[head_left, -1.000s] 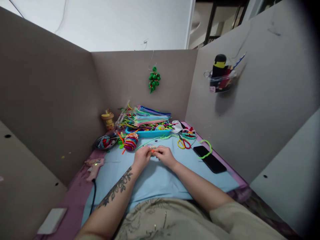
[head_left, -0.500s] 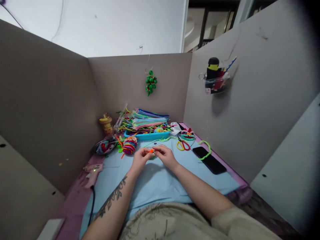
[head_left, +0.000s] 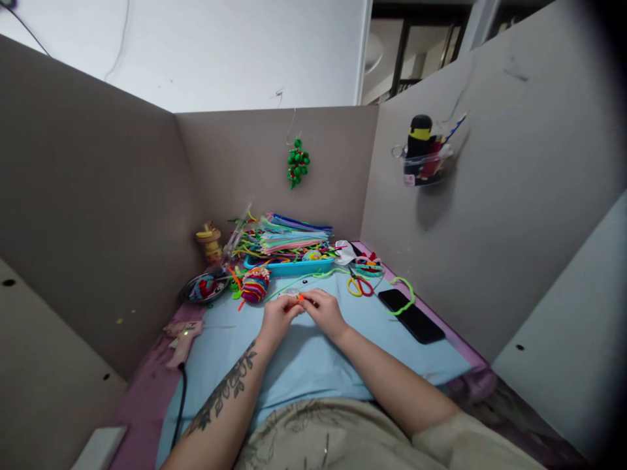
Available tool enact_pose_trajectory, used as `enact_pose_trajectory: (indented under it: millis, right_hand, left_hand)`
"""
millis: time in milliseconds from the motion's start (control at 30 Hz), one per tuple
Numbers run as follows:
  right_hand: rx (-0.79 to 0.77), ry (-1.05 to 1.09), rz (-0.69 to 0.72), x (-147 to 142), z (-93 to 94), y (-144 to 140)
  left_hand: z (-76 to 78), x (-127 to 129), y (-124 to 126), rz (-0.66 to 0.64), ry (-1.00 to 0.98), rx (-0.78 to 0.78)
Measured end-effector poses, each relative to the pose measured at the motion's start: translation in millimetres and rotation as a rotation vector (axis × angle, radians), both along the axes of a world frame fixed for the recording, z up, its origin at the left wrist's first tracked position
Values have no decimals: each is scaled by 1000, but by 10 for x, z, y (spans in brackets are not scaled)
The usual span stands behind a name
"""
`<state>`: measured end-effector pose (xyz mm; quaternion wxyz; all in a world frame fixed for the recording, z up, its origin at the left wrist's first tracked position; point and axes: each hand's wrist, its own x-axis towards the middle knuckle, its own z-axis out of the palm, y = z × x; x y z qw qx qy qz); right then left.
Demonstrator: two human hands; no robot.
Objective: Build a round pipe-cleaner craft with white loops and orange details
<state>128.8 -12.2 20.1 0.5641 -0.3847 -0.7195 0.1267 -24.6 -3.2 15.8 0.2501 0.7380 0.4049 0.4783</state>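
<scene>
Pinched between the fingertips of both hands is a small orange pipe-cleaner piece (head_left: 300, 297), mostly covered by the fingers. My left hand (head_left: 279, 316) closes on it from the left, its back turned up. From the other side my right hand (head_left: 325, 310) grips it with thumb and fingers. Just behind the left fingers shows a small pale, round thing (head_left: 292, 292), too blurred to name. A striped multicoloured pipe-cleaner bundle (head_left: 255, 286) stands left of the hands. Scissors (head_left: 360, 285) with yellow and red handles lie to the right.
A blue tray (head_left: 294, 267) heaped with pipe cleaners (head_left: 294, 235) stands at the back. Left are a dark bowl (head_left: 196, 297) and a pink glue gun (head_left: 185, 339) with its cord. A phone (head_left: 416, 320) lies right, a green pipe cleaner (head_left: 410, 294) across it. Grey partitions surround the table.
Both hands have turned slightly around the orange piece, which sits a little further right. The pale round thing now shows behind the left fingers rather than below the fingertips.
</scene>
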Motion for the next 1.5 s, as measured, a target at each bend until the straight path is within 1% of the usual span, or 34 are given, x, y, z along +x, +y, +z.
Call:
enact_pose_trajectory:
  millis: [133,233,467,567,633,800,1133,1233,1333,1500]
  right_hand:
    - [-126,83,25,-15,-59,48]
    - [-163,59,31,-9,-79,73]
    - [-83,-9,-11,-3,-63,74]
    - [-68,-26,-14,-5,-71,76]
    - [-54,-38,-12,-7,-81,79]
    - [-29,-26,-17,-19,-104,88]
    - [8,-35,-42,-42,-138,109]
    - [9,-20,-49,-43,-132,112]
    - [-32,2,-18,-27,-109,119]
    - [-78,82,61,38,-74,129]
  left_hand:
    - [31,-3,-21,14,66,51]
    - [34,0,-22,33,90,57]
    - [6,18,9,39,71,-19]
    - [3,29,7,19,80,-49]
    - [0,31,3,3,108,-37]
    - [-10,25,-3,22,170,6]
    - [5,39,-30,36,199,28]
    - [-1,41,-19,26,191,24]
    - [-1,36,10,13,151,-24]
    - [67,22,33,-55,-26,-168]
